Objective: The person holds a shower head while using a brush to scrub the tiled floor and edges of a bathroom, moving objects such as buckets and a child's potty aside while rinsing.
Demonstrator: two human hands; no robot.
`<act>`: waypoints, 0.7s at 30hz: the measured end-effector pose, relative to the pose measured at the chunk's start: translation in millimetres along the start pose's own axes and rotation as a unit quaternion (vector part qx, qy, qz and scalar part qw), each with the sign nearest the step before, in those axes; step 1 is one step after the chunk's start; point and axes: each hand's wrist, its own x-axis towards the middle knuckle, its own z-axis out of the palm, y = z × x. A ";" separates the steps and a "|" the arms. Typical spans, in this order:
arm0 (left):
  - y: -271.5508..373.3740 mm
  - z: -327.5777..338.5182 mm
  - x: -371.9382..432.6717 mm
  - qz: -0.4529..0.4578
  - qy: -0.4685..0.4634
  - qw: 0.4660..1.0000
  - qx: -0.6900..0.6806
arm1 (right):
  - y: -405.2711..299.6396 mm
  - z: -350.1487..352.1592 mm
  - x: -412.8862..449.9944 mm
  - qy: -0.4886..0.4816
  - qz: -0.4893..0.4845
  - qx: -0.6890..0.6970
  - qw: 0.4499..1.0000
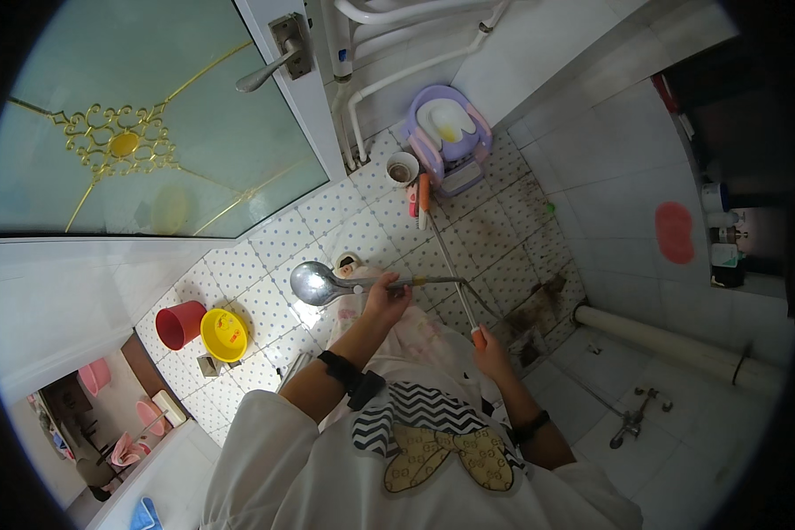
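My left hand [387, 298] is closed on the handle of a silvery shower head [313, 283], whose round head points to the left. A grey hose [483, 301] runs from the handle's end to the right and bends down. In my right hand [493, 358] is the lower orange grip of a long thin metal rod [445, 245]. The rod slants up and left and passes by the hose; its upper end has an orange part [424, 192] beside a small pink and white brush [414, 202] on the dotted tile floor. Whether rod and hose touch, I cannot tell.
A purple child's potty seat [447, 136] and a white pot [402, 169] stand near the wall pipes. Red bucket [180, 324] and yellow basin [224, 335] are at left, below the glass door [172, 99]. Dark stains mark the floor [503, 265] at right. A wall tap [629, 424] is lower right.
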 end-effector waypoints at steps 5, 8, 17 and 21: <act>-3.7 -1.0 10.3 -0.031 -0.022 0.999 0.008 | -41.0 -11.2 48.1 0.017 0.025 -0.081 0.996; -5.0 6.1 -1.7 -0.002 -0.028 0.999 0.025 | -45.3 -17.4 78.4 0.000 0.032 -0.097 0.995; -2.2 8.8 -9.3 -0.016 0.000 1.000 -0.007 | -56.4 -52.3 66.6 -0.051 -0.092 -0.308 0.945; -2.8 12.3 -5.6 -0.037 -0.015 0.999 -0.025 | -59.4 -79.3 47.6 -0.004 -0.103 -0.208 0.973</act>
